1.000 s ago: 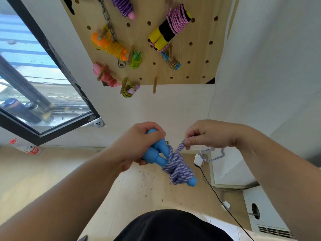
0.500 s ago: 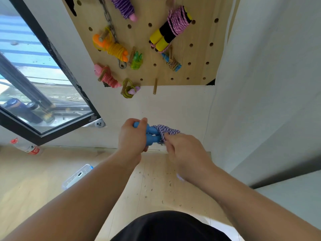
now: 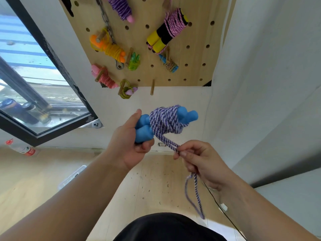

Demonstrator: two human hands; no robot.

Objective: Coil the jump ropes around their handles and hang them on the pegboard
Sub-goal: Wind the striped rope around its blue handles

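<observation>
My left hand (image 3: 129,145) grips the near ends of two blue jump rope handles (image 3: 144,131), held side by side and pointing right. A purple-and-white rope (image 3: 165,120) is coiled thickly around their middle. My right hand (image 3: 201,159) pinches the doubled loose end of that rope just below the coil, and a short loop (image 3: 196,197) hangs down from my fingers. The wooden pegboard (image 3: 196,54) is on the wall above, with several coiled ropes hung on it. A bare wooden peg (image 3: 152,87) sticks out near its bottom edge.
A black-framed window (image 3: 52,70) is at the left. A plastic bottle (image 3: 22,148) and a clear case (image 3: 73,176) lie on the wooden floor. A thin black cable (image 3: 225,216) runs along the floor at the right, beside a white wall corner.
My right hand has come off the coil and dropped lower right, pulling the rope's loose end out. The handles have tilted so the far blue ends show to the right of the coil.
</observation>
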